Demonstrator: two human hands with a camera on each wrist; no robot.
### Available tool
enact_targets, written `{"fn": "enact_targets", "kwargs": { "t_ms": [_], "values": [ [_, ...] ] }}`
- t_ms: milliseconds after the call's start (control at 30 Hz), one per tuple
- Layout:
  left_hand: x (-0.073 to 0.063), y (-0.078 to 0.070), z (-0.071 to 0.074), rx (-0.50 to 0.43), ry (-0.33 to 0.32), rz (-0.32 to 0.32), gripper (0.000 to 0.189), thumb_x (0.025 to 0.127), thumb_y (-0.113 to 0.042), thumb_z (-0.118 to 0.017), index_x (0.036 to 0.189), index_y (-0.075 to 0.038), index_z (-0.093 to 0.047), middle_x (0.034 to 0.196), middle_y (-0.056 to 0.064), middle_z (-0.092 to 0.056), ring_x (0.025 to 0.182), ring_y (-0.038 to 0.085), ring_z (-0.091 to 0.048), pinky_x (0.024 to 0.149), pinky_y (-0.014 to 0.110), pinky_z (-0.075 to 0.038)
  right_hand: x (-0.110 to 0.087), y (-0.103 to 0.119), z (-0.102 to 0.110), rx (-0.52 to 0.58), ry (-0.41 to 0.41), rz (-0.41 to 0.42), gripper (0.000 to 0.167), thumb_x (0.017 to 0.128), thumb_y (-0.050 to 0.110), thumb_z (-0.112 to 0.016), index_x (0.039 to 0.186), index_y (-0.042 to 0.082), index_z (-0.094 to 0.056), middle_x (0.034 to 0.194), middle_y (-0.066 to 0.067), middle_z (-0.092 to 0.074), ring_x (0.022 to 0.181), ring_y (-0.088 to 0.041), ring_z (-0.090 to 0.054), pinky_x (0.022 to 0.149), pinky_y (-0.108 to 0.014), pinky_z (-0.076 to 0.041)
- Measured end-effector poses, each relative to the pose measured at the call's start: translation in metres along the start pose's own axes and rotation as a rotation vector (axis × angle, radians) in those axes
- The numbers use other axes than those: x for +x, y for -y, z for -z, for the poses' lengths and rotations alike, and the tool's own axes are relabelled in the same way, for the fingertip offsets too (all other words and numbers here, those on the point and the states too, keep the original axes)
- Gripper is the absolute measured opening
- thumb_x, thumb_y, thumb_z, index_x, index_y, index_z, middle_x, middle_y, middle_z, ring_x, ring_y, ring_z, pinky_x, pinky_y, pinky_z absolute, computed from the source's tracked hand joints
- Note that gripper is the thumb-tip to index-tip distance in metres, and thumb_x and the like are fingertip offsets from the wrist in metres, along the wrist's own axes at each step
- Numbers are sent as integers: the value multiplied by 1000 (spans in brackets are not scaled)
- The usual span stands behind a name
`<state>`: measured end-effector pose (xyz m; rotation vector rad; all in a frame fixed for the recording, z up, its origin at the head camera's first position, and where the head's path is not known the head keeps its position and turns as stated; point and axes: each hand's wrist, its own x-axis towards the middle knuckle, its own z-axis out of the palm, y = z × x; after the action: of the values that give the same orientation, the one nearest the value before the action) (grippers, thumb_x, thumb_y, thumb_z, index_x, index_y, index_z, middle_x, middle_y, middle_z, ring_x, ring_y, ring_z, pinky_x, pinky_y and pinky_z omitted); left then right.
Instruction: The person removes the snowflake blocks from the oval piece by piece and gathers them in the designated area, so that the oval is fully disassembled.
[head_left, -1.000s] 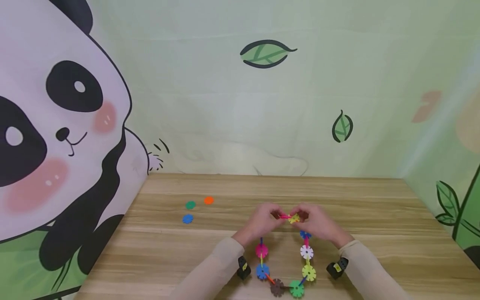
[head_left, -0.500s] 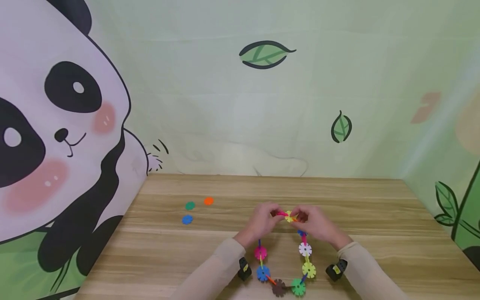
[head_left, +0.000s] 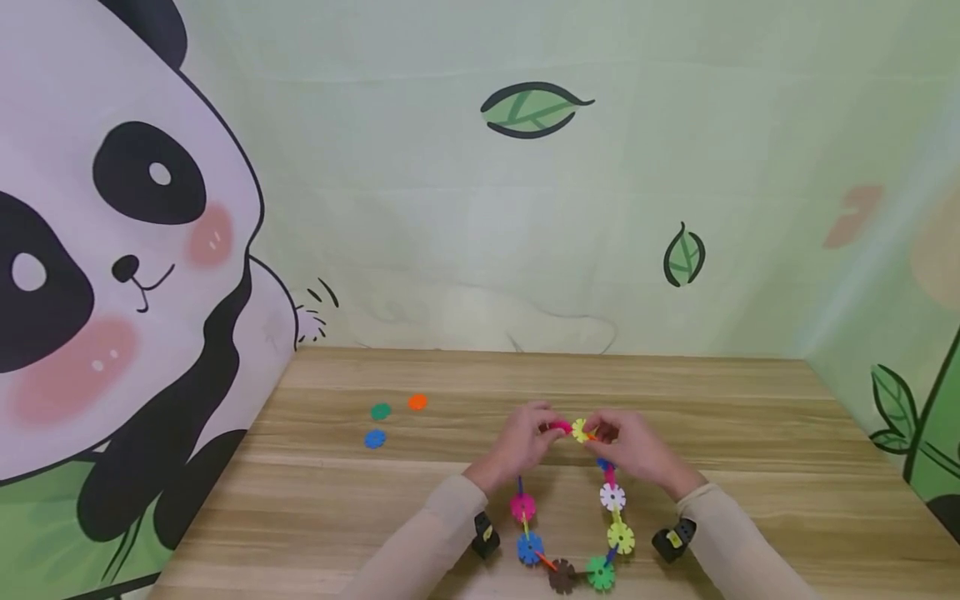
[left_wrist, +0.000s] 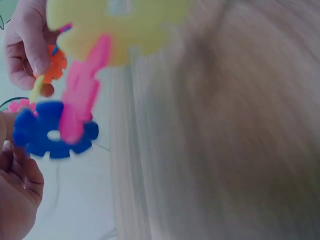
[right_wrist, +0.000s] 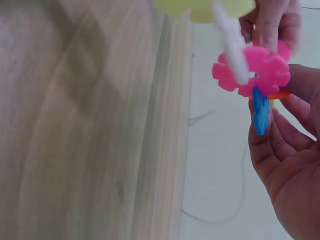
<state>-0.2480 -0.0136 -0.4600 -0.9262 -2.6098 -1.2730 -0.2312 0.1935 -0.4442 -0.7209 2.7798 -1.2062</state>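
Both hands hold a looped chain of notched plastic snowflake discs above the table. In the head view my left hand [head_left: 521, 442] pinches a pink disc [head_left: 560, 427] at one end of the chain. My right hand [head_left: 633, 446] grips an orange disc [head_left: 592, 436], partly hidden by its fingers. A yellow disc [head_left: 580, 430] sits between the two hands, touching or joined to the pink one; I cannot tell which. Below hang more linked discs: a blue disc [head_left: 529, 548], a brown disc [head_left: 561, 576], a green disc [head_left: 601, 573] and a white disc [head_left: 612, 497]. In the right wrist view a light blue disc [right_wrist: 260, 112] hangs by the right fingers.
Three loose discs lie on the wooden table [head_left: 315, 517] at the left: a dark green disc [head_left: 381, 411], an orange-red disc [head_left: 417, 402] and a blue loose disc [head_left: 375, 438]. Behind the table hangs a backdrop [head_left: 420, 208] printed with a panda and leaves.
The yellow disc between the hands has shifted slightly left and turned to show more of its face. The hanging chain sways a little. The loose discs stay put.
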Motion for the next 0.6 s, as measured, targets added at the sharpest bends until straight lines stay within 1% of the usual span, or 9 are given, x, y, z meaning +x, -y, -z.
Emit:
{"fn": "enact_targets", "kwargs": {
  "t_ms": [33, 100, 167, 267, 333, 433, 533, 600],
  "values": [
    [0, 1, 1, 7, 5, -2, 10, 89, -11, -65, 96, -7, -72, 84, -6, -57, 72, 3, -51, 60, 15, -46, 0, -1, 1, 7, -5, -5, 11, 86, 9, -69, 96, 7, -64, 81, 1, -60, 72, -15, -55, 60, -26, -50],
    [-1, 2, 2, -12, 5, 25, 12, 90, -13, -65, 97, -8, -73, 85, -6, -56, 72, 4, -51, 59, 16, -46, -1, -1, 2, 20, -21, -16, 12, 86, 9, -69, 96, 7, -65, 80, 1, -60, 72, -15, -55, 59, -26, -49],
    [-3, 4, 5, -60, -10, 63, 12, 90, -14, -65, 97, -9, -74, 87, -6, -58, 72, 5, -51, 58, 18, -46, -1, -2, 4, 32, -29, -24, 12, 86, 9, -69, 96, 7, -65, 80, 1, -60, 72, -16, -55, 58, -27, -49],
    [-6, 10, 11, -143, -54, 119, 12, 90, -16, -65, 96, -11, -74, 89, -6, -61, 69, 6, -51, 57, 20, -46, -1, -2, 5, 31, -29, -21, 12, 86, 10, -69, 97, 7, -65, 81, 1, -61, 73, -16, -56, 60, -27, -49],
    [-9, 14, 18, -180, -76, 137, 12, 90, -15, -65, 96, -10, -74, 89, -3, -64, 67, 7, -52, 56, 21, -46, -2, -3, 6, 33, -24, -20, 13, 86, 9, -69, 97, 7, -65, 83, 1, -61, 75, -16, -56, 62, -27, -50],
    [-14, 23, 29, -194, -89, 154, 12, 91, -13, -64, 97, -7, -73, 87, 4, -67, 65, 8, -49, 55, 21, -43, -4, -6, 6, 32, -26, -14, 13, 86, 9, -69, 98, 8, -65, 84, 2, -62, 76, -15, -57, 64, -26, -50],
    [-21, 31, 41, -206, -91, 186, 13, 91, -9, -62, 98, -2, -71, 87, 11, -67, 67, 10, -48, 56, 21, -42, -5, -8, 7, 37, -31, -9, 14, 85, 9, -70, 98, 7, -65, 84, 2, -62, 75, -15, -57, 63, -26, -50],
    [-26, 38, 48, -199, -89, 206, 14, 92, -7, -60, 99, 0, -70, 86, 12, -65, 68, 10, -48, 58, 21, -42, -5, -9, 7, 33, -32, -12, 14, 85, 10, -70, 98, 7, -65, 82, 2, -62, 74, -15, -57, 62, -26, -50]
  ]
}}
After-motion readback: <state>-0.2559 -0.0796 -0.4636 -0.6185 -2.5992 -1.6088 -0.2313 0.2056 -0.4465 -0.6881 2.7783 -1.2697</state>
